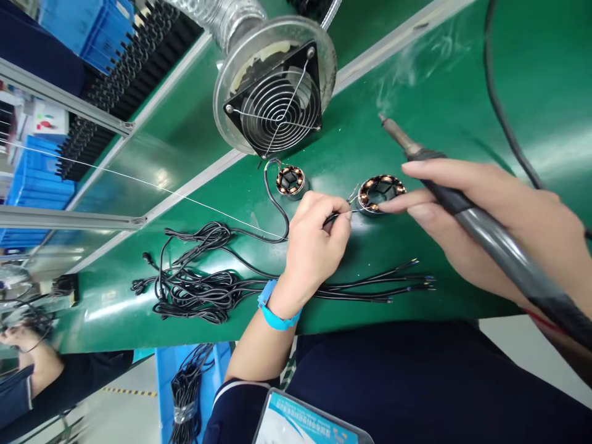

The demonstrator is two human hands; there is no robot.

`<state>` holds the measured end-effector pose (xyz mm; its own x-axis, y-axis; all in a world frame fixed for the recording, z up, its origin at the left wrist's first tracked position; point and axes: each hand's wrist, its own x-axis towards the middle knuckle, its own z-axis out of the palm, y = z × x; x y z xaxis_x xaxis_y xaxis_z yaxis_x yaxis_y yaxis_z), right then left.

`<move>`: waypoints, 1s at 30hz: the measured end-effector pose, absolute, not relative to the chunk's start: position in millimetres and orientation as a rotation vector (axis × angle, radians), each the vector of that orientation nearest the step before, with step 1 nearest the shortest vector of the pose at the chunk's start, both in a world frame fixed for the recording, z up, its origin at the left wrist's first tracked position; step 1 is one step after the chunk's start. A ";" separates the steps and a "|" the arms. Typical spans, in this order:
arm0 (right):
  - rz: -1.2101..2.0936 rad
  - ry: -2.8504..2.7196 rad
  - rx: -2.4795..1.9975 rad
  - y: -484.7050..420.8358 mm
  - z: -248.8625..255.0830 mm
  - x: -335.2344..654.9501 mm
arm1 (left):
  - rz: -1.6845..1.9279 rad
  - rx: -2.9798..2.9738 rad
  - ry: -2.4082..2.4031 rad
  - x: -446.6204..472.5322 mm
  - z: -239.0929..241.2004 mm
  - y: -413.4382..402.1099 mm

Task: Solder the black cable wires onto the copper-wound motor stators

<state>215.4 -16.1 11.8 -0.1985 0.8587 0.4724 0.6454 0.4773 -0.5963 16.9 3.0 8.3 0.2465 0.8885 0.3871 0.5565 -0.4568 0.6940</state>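
My right hand (490,216) is closed around a soldering iron (444,179), its tip pointing up and left with smoke rising from it. The index or middle fingertip of that hand reaches the rim of a motor stator (370,196) with copper windings, lying on the bench. My left hand (317,234), a blue band on its wrist, pinches a black cable (330,217) and a thin solder wire (356,211) just left of that stator. A second, smaller-looking stator (291,182) sits above the left hand, with a black cable at its edge.
A round fume extractor fan (280,111) hangs at the back. Coiled black cables (203,283) lie to the left, their stripped ends (416,285) stretching right past my forearm. A blue bin (164,382) stands below the bench edge. At far left a co-worker's arm (44,364) shows.
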 end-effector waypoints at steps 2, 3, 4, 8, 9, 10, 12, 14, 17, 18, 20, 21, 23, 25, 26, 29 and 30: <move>0.363 -1.994 -1.260 -9.2 11.3 216.4 | 1.074 2.111 1.320 17.0 8.9 3.5; 0.389 -2.019 -1.243 -6.8 10.2 216.8 | 1.070 2.107 1.322 17.0 9.2 3.6; 0.424 -2.036 -1.225 -5.0 9.0 216.9 | 1.067 2.100 1.324 16.9 9.5 3.7; 0.506 -2.053 -1.182 -0.8 6.5 216.3 | 1.040 2.033 1.309 15.9 9.7 3.6; 0.507 -2.049 -1.171 1.0 6.2 216.2 | 1.022 1.984 1.316 15.5 9.6 3.7; 0.502 -2.044 -1.161 3.5 5.6 216.3 | 0.997 1.903 1.334 15.0 9.7 4.0; 0.485 -2.048 -1.153 10.4 2.7 217.0 | 0.921 1.645 1.388 14.0 10.8 5.7; 0.484 -2.089 -1.144 18.5 -2.5 217.5 | 0.788 1.351 1.399 12.4 13.6 8.7; 0.530 -2.158 -1.089 27.3 -11.8 216.9 | 0.626 1.087 1.319 9.0 18.8 14.5; 0.548 -2.164 -1.072 28.3 -14.5 216.4 | 0.623 1.033 1.301 7.7 20.1 16.4; 0.582 -2.167 -1.054 26.9 -18.8 215.3 | 0.673 0.936 1.292 5.6 21.0 19.2; 0.587 -2.160 -1.044 25.1 -20.3 215.0 | 0.698 0.894 1.294 5.0 20.7 20.2; 0.562 -2.133 -1.007 20.7 -22.1 215.1 | 0.717 0.830 1.286 5.5 19.7 21.1; 0.531 -2.113 -0.981 17.6 -22.1 216.4 | 0.723 0.780 1.278 8.9 19.4 21.1; 0.525 -2.114 -0.983 16.8 -21.4 217.3 | 0.723 0.755 1.279 11.6 19.7 20.8; 0.546 -2.149 -1.019 16.9 -17.8 219.4 | 0.718 0.700 1.314 20.8 21.5 19.2; 0.542 -2.158 -1.019 17.1 -16.7 219.4 | 0.718 0.697 1.321 23.2 21.9 18.5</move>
<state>219.4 17.1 -16.7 -0.4615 0.7912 0.4013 0.5076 0.6065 -0.6120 23.2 18.5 21.9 0.1055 0.7957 -0.5965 -0.0673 0.6042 0.7940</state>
